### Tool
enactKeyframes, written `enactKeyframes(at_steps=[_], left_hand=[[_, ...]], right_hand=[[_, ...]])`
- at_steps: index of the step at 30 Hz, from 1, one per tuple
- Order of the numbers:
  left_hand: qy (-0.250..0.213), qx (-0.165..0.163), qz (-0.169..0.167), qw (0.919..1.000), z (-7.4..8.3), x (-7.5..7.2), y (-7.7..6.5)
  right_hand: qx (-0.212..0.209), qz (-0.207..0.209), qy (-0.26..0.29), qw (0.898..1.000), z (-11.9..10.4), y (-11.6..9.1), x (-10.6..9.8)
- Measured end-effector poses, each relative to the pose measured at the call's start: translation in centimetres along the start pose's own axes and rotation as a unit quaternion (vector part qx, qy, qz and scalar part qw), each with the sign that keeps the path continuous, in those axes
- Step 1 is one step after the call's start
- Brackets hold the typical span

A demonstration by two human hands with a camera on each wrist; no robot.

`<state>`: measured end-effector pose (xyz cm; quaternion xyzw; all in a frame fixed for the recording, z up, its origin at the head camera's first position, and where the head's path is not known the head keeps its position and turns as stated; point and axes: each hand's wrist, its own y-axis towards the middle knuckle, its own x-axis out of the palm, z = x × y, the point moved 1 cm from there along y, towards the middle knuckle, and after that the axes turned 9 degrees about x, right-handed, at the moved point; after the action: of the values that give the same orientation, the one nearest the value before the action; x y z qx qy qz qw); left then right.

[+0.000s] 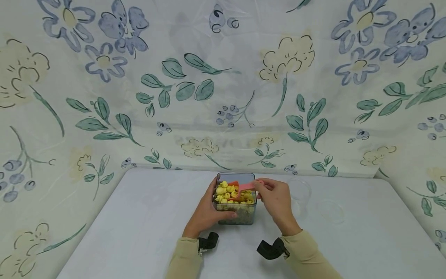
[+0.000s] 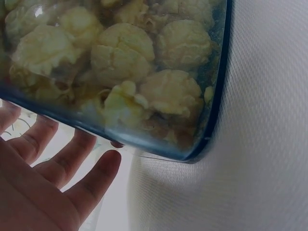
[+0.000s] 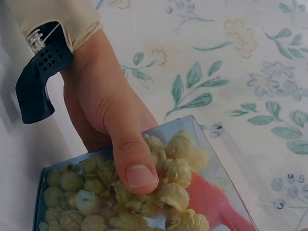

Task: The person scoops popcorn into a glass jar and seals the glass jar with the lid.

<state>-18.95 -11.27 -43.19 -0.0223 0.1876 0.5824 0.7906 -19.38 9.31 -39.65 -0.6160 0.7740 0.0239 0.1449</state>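
Beige left sleeve (image 1: 184, 257), black wrist mount (image 1: 208, 241) at its cuff, leads to the left hand (image 1: 203, 214), gripping a clear, blue-tinted square container (image 1: 244, 217): thumb across the near wall, fingers along the left side. Container sits between the two hands, over the white worktop (image 1: 139, 232); cannot tell whether its base touches. Yellow popcorn (image 1: 226, 190) inside. Red-pink scoop (image 1: 248, 186) lies with its bowl among the popcorn, handle reaching over the right rim to the right hand (image 1: 277, 197), whose fingertips pinch the handle end. Hands apart, near each other. Just right of the right hand: clear round vessel (image 1: 300, 195), faint outline. Farther right of that hand: clear round piece (image 1: 331, 211), details too faint to read.
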Motion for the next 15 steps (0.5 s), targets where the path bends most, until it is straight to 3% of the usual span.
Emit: enactKeyframes(at_steps=[8,15], left_hand=[[-0.005,-0.005,-0.001,1.0000,-0.09,-0.01,-0.04],[0.010,-0.008,0.004,0.9999,0.10,0.05,-0.07]], right_hand=[[0.026,0.003,0.025,0.999,0.03,-0.18,-0.08],[0.010,0.004,0.037,0.999,0.08,-0.19,0.56]])
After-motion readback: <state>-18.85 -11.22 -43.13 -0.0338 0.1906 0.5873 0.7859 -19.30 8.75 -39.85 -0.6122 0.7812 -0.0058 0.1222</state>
